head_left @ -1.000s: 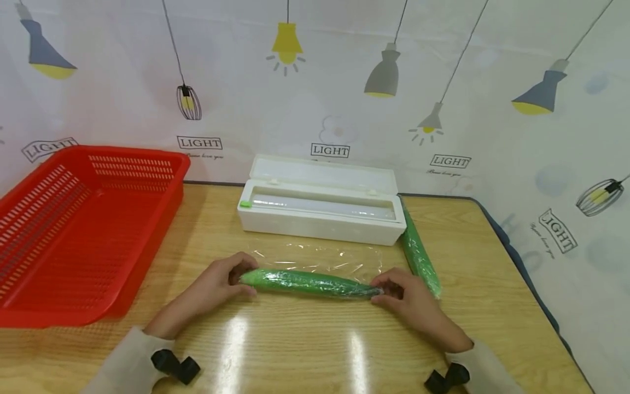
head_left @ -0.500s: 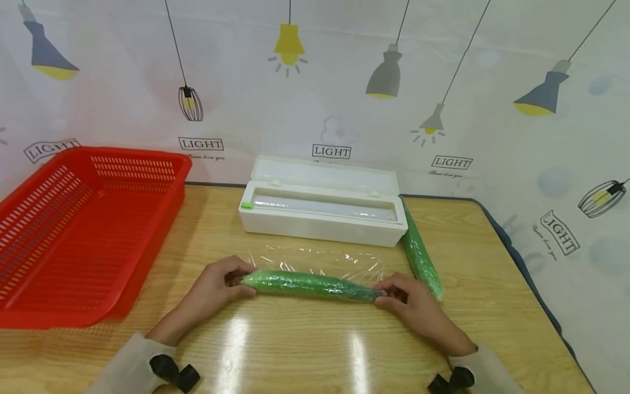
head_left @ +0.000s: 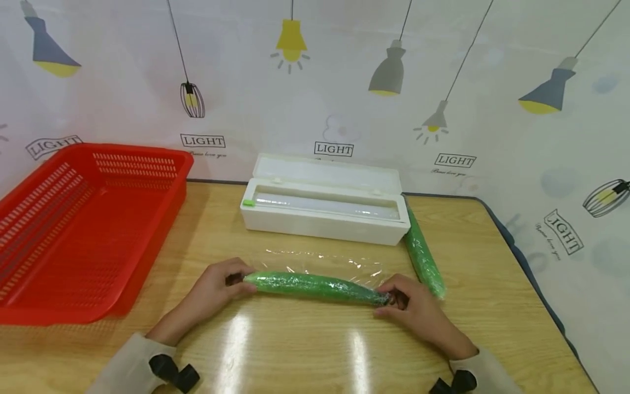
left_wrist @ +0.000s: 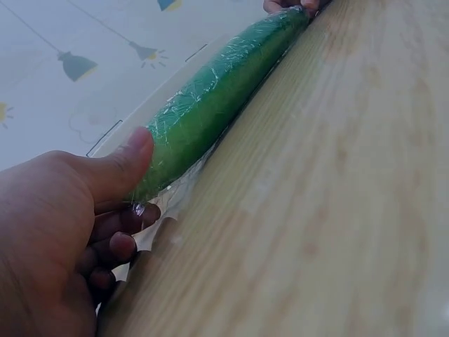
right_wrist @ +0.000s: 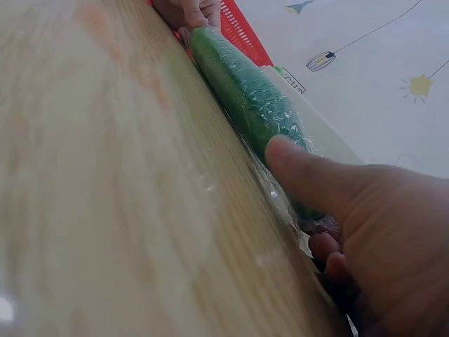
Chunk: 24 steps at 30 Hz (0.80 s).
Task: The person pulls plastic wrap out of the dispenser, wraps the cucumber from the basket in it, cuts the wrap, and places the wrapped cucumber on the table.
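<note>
A green cucumber point(head_left: 315, 287) wrapped in shiny cling film lies crosswise in front of me, one hand at each end. My left hand point(head_left: 219, 284) pinches the pale end; in the left wrist view its thumb point(left_wrist: 130, 158) presses on top while the fingers curl beneath. At the darker end, my right hand point(head_left: 413, 303) pinches the cucumber and the bunched film there. The right wrist view shows that thumb point(right_wrist: 298, 165) against the wrapped side, with the fingers partly hidden below. A thin clear sheet of cling film point(head_left: 339, 264) stretches flat on the table beyond the cucumber.
Behind the sheet stands a white cling film dispenser point(head_left: 325, 224), lid up, with a roll inside and a green slider at its left. A second wrapped cucumber point(head_left: 424, 254) lies to its right. At left sits a red plastic basket point(head_left: 152, 241) on the wooden table point(head_left: 295, 350).
The cucumber has shifted slightly toward me, its darker end most, and the right hand has moved a little with it. The left hand keeps its grip at the pale end.
</note>
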Each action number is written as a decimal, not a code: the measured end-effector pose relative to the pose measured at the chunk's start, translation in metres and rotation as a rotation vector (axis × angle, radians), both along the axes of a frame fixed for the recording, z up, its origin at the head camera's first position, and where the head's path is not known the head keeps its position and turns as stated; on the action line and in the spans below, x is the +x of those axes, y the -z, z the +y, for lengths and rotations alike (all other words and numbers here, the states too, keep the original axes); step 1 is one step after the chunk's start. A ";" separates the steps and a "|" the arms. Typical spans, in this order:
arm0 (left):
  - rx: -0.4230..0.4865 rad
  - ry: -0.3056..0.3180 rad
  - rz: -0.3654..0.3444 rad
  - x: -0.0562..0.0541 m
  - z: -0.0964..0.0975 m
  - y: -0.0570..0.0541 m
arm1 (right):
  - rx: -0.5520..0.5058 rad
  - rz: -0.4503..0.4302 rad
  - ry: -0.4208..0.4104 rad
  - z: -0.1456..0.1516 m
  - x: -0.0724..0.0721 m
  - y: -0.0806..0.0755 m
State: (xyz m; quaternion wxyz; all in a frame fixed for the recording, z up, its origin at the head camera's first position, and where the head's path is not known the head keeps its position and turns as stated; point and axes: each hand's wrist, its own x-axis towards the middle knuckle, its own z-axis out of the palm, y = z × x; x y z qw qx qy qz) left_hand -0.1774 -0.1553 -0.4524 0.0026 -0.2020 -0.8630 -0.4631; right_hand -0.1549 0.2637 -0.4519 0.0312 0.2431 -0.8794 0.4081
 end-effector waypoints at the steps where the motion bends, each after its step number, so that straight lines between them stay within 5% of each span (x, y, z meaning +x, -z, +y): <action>1: -0.004 0.006 0.003 0.000 0.000 0.000 | 0.008 0.009 0.004 0.000 0.000 0.000; 8: 0.000 0.027 0.019 0.000 0.002 0.001 | 0.010 -0.016 0.051 -0.001 0.002 -0.002; 15: 0.034 0.048 0.058 -0.001 0.004 0.002 | -0.063 0.094 0.022 -0.005 0.005 -0.007; 20: 0.109 0.087 0.136 0.001 0.003 0.005 | -0.071 0.108 -0.004 0.000 0.002 0.002; 24: 0.136 0.058 0.176 0.003 0.004 0.005 | -0.070 0.126 -0.014 0.000 0.001 0.002</action>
